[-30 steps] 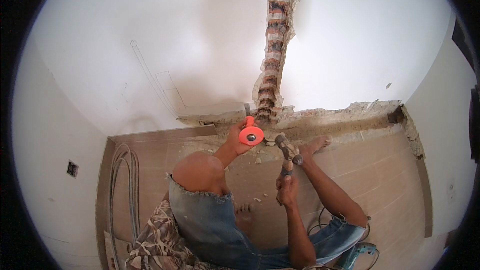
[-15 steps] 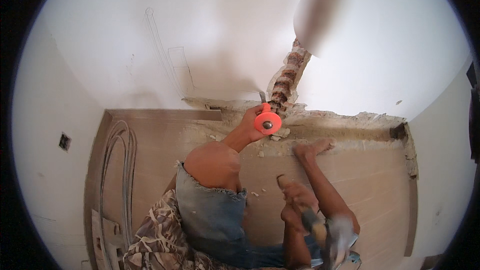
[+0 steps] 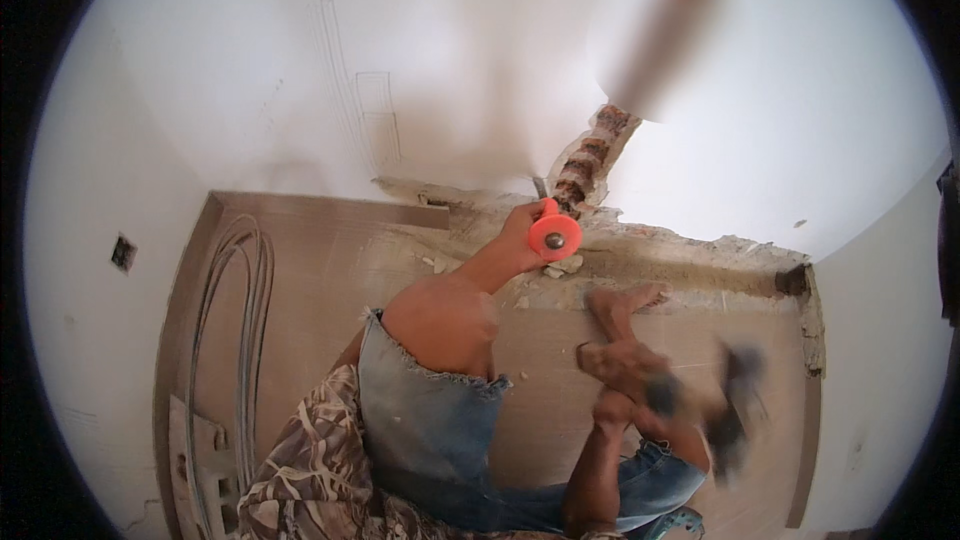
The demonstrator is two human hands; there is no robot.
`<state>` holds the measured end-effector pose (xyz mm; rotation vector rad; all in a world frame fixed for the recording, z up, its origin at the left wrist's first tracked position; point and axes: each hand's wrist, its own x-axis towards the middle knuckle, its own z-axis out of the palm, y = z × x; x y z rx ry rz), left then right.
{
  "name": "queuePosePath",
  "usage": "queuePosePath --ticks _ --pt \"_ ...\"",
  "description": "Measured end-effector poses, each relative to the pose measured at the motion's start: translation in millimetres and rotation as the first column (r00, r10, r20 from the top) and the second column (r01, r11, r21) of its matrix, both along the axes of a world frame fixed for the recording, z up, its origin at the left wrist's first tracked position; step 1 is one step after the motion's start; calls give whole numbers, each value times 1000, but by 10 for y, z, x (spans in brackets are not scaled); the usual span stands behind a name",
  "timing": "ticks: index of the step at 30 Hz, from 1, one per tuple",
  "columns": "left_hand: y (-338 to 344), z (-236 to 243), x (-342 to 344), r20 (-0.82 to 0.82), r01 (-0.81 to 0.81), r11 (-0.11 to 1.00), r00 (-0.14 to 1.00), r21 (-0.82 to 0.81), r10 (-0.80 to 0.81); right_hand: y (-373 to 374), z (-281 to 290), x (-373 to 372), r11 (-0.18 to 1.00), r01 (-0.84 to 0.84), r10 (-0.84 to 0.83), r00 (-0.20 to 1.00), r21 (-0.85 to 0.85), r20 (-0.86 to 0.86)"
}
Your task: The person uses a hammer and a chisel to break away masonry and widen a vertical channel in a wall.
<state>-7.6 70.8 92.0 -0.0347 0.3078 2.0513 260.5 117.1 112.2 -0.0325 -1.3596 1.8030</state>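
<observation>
My left hand is wrapped round a chisel with a round orange hand guard; the metal end of its shank shows in the guard's middle. The chisel's blade meets the wall's broken lower edge, just left of the vertical groove. Lower right, my right hand grips the handle of a hammer. Its dark head is smeared by motion and hangs over the floor, well apart from the chisel. My right forearm crosses in front of my bent right leg.
A rough channel runs along the wall's foot, with rubble below the chisel. My bare foot rests beside it. Looped grey conduit lies on the left floor. Pencil outlines mark the white wall; a square hole opens in the left wall.
The hammer head has swung up and to the right, and my right hand has risen slightly. My left hand keeps its grip on the chisel. The whole view has shifted a little.
</observation>
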Motion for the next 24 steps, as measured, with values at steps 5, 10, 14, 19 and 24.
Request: queuePosePath --ticks 5,10,14,19,24 --pt "-24 44 -10 54 -6 996 998 -84 10 -153 509 -195 416 -44 -311 931 908 188" --pt "107 -12 -95 -344 -170 966 934 -195 95 -60 -622 -492 943 -135 -83 791 305 606" --pt "124 -26 -20 -301 -198 958 945 -206 131 18 -622 -398 952 -60 -108 851 299 515" --pt "-29 -140 -159 66 -14 1000 998 10 13 -203 397 -303 967 97 -60 985 237 -161" --pt "178 209 8 68 -35 994 997 -99 42 567 -721 -443 727 -53 37 999 685 39"
